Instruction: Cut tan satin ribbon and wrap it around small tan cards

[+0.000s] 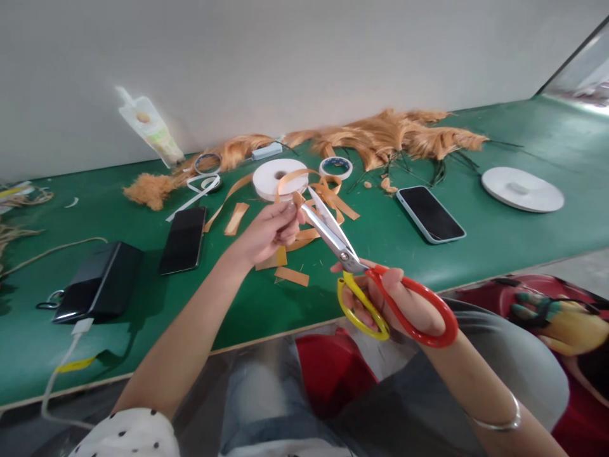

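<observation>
My right hand (380, 295) is wrapped round a pair of scissors (337, 241) with one red and one yellow handle. The blades are parted and point up and left. Their tips reach the fingertips of my left hand (273, 230), which pinches tan ribbon (299, 198). Behind the hands lies a white ribbon spool (264, 174), with loose tan ribbon looping to its right. Short cut ribbon pieces, such as a strip (292, 276) and a folded piece (236, 219), lie near my left hand.
Two phones (184, 240) (431, 214) flank the hands on the green table (504, 241). Tan fibre bundles (380, 136) lie along the wall. A tape roll (335, 167), a white disc (522, 188), a black box (98, 282) with a cable, and a leaning pouch (151, 130) stand around.
</observation>
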A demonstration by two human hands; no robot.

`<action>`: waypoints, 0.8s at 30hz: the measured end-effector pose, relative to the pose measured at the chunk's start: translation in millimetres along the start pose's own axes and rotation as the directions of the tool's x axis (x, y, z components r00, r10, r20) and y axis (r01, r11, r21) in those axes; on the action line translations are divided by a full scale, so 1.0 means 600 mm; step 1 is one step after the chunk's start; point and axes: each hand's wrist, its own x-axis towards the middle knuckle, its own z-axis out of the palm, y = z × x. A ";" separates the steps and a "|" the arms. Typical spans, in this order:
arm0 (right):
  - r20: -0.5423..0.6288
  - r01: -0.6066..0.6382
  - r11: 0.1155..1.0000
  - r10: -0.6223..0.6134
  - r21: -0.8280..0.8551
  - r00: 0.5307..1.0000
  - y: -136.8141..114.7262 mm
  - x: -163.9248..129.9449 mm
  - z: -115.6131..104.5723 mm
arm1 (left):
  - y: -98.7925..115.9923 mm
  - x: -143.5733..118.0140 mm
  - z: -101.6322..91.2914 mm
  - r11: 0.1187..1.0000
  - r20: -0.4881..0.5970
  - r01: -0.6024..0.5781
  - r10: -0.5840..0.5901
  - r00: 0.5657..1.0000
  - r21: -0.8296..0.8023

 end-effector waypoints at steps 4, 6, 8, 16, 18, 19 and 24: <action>0.037 -0.061 0.997 0.059 0.052 0.998 -0.004 0.005 -0.004 | -0.001 0.000 0.001 0.997 -0.007 -0.012 0.012 1.000 0.082; 0.048 -0.083 0.994 0.080 0.076 0.996 -0.006 0.006 -0.006 | -0.001 0.000 0.004 0.992 -0.020 -0.014 0.017 1.000 0.128; 0.053 -0.097 0.991 0.092 0.095 0.994 -0.008 0.004 -0.005 | -0.002 -0.001 0.008 0.984 -0.033 -0.015 0.021 0.999 0.175; 0.033 -0.142 0.965 0.138 0.223 0.990 -0.023 -0.005 0.014 | -0.007 -0.003 0.023 0.972 -0.015 -0.007 0.011 1.000 0.235; 0.031 -0.135 0.967 0.132 0.217 0.991 -0.025 -0.003 0.016 | -0.007 -0.003 0.025 0.970 -0.017 -0.008 0.012 1.000 0.242; 0.031 -0.132 0.968 0.128 0.212 0.991 -0.026 -0.002 0.017 | -0.006 -0.003 0.026 0.969 -0.021 -0.008 0.013 1.000 0.247; 0.010 -0.117 0.977 0.117 0.180 0.993 -0.024 0.002 0.017 | -0.008 -0.002 0.027 0.967 -0.048 -0.009 0.021 0.999 0.253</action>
